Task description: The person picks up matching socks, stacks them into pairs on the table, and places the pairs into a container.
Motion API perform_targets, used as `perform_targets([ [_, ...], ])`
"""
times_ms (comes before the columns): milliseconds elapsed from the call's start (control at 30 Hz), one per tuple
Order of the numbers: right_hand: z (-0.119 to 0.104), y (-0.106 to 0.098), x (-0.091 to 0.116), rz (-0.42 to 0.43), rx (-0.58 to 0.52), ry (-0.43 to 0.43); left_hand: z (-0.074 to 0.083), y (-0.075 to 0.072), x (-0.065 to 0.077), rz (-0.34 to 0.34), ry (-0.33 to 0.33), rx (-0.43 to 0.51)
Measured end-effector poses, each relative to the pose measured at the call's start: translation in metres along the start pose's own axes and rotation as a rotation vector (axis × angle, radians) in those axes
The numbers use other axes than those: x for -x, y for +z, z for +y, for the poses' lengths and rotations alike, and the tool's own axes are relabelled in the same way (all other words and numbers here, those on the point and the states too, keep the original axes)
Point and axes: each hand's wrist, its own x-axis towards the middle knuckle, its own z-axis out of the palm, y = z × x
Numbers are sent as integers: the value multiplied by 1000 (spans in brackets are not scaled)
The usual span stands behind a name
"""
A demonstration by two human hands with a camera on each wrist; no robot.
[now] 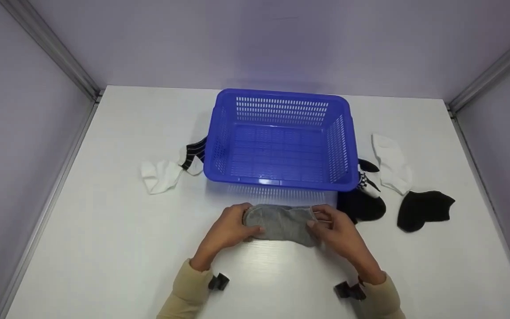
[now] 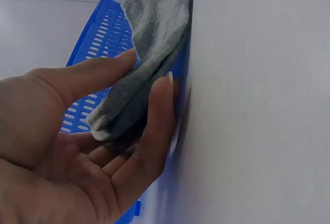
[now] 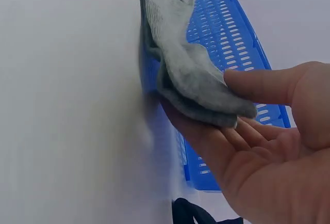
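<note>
A pair of grey socks (image 1: 283,223), lying one over the other, is stretched sideways between my hands in front of the basket. My left hand (image 1: 233,228) pinches the left end, thumb on top and fingers beneath. At the opposite end, my right hand (image 1: 337,230) holds the socks between its thumb and fingers. Two layers of the grey socks (image 3: 191,79) show at their edge in the right wrist view. The left wrist view has the socks (image 2: 154,28) sagging in folds between thumb and forefinger.
Behind the hands stands a blue plastic basket (image 1: 279,182) with nothing inside. White (image 1: 161,176) and black striped socks (image 1: 195,153) lie left of it. To its right are a white sock (image 1: 391,164), a black sock (image 1: 425,210) and more dark socks (image 1: 363,206), partly hidden. Walls enclose the white table.
</note>
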Motion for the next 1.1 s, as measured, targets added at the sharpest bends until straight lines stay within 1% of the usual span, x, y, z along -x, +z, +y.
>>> perform_targets([
  [67, 0, 1, 0, -11, -9, -4, 1, 0, 0, -4, -3, -9],
  [200, 2, 3, -1, -45, -26, -38, 2, -1, 2, -35, 9, 12],
  [333, 2, 2, -1, -44, -43, 6, 2, -4, 3, -60, 30, 34],
  [400, 3, -1, -1, -68, -85, 36, 1, -7, 3, -66, 37, 63],
  [467, 2, -5, 0, -102, -128, 46, 1, -11, 4, -72, 32, 111],
  [600, -2, -12, 6, -144, -185, 18, 3, -20, 8, -94, -1, 239],
  [667, -6, -15, 9, -149, -191, -3, 6, -25, 9, -109, -15, 280],
  [767, -13, -19, 12, -157, -214, -18, 12, -31, 11, -123, -9, 302],
  [900, -24, -26, 14, -183, -274, -20, 23, -38, 11, -130, 29, 314],
  [1000, -32, -32, 12, -220, -336, -34, 31, -43, 9, -138, 55, 338],
  [1100, -42, -37, 9, -234, -363, -55, 38, -48, 6, -149, 77, 357],
])
